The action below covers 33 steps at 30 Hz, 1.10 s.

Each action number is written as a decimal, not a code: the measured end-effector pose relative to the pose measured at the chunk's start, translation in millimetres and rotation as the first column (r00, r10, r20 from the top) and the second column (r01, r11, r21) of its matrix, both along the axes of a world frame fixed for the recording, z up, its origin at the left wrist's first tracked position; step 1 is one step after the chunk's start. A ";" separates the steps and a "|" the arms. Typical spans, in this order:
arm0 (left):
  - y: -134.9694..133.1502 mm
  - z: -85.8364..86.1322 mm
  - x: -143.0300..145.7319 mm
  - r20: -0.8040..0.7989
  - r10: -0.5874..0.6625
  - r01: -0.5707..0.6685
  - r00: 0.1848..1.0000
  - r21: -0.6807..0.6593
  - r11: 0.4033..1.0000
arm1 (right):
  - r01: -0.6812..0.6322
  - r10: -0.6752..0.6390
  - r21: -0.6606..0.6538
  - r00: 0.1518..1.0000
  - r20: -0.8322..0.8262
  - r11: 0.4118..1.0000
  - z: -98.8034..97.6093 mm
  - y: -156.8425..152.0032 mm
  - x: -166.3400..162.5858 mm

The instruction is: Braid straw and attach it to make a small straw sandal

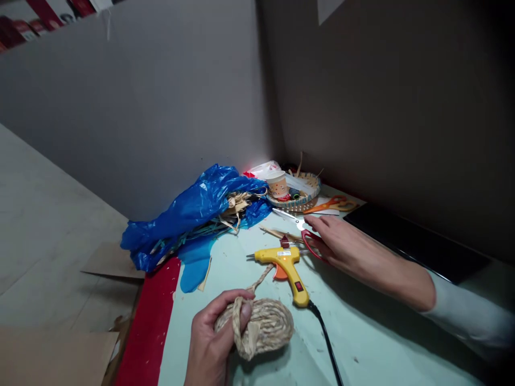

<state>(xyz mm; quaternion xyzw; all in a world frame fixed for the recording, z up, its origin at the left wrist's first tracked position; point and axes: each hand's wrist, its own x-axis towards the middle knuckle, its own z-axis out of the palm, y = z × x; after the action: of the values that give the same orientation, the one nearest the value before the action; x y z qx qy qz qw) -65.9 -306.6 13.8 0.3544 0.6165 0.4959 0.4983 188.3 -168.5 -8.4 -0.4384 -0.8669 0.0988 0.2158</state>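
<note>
My left hand (219,329) grips a coiled oval of braided straw cord (269,324) near the table's front, its thumb pressed on a loop of the braid. A loose end of the cord runs up toward the glue gun. Farther back on the right, my right hand (332,238) has its fingers on a pair of red-handled scissors (310,238), whose blades point away to the left. Between the hands lies a yellow glue gun (285,260) with an orange trigger, its nozzle facing left and its black cable trailing to the front.
A blue plastic bag (193,198) with dry straw strips spilling out lies at the back left. Behind the scissors stand a woven basket (311,201) holding a paper cup (277,184) and orange-handled scissors (332,203). A black flat panel (414,241) lies along the right wall.
</note>
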 end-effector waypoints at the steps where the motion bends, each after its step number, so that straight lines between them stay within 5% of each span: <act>1: 0.0 -0.4 0.4 -0.016 -0.005 0.005 1.000 -0.008 1.000 | 0.016 -0.017 0.022 0.999 0.031 1.000 -4.7 3.0 -1.3; 6: -1.0 1.9 5.9 -0.028 -0.020 0.019 0.999 -0.016 1.000 | 0.068 -0.079 0.080 0.987 0.141 0.994 -19.2 15.8 -5.5; 11: -0.7 0.9 10.5 -0.021 -0.029 0.029 0.999 -0.011 1.000 | 0.043 -0.051 0.060 0.988 0.143 0.997 -5.9 11.8 -8.1; 16: -0.8 4.2 16.8 -0.074 -0.094 0.095 0.993 0.004 0.995 | -0.210 0.210 -0.078 0.978 -0.006 0.975 22.7 -30.1 -26.9; 18: -0.7 8.8 20.0 -0.147 -0.113 0.119 0.983 0.034 0.992 | -0.332 0.291 -0.252 0.938 -0.188 0.909 27.6 -46.5 -35.9; 21: 0.0 16.2 23.8 -0.210 -0.075 0.095 0.975 0.090 0.991 | -0.497 0.301 -0.478 0.852 -0.429 0.724 29.2 -58.5 -44.8; 23: 1.0 19.8 25.2 -0.224 -0.054 0.081 0.973 0.111 0.991 | -0.555 0.268 -0.550 0.814 -0.516 0.624 28.6 -59.8 -47.6; 26: 2.8 22.5 25.7 -0.234 -0.060 0.088 0.970 0.111 0.990 | -0.581 0.208 -0.602 0.791 -0.575 0.547 24.1 -60.3 -50.3; 30: 4.3 20.4 23.1 -0.174 0.028 0.011 0.984 0.220 0.975 | -0.554 0.134 -0.601 0.789 -0.599 0.575 11.6 -64.9 -55.1; 33: 2.8 11.9 21.6 -0.050 0.221 -0.196 0.974 0.301 0.933 | -0.507 0.039 -0.568 0.767 -0.641 0.648 5.8 -67.0 -58.1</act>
<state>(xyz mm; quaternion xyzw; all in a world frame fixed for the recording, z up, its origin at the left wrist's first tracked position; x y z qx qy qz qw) -44.3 -303.8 25.6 0.3774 0.5902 0.6169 0.3587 130.2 -235.5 -2.6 -0.2909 -0.7087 0.5874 0.2608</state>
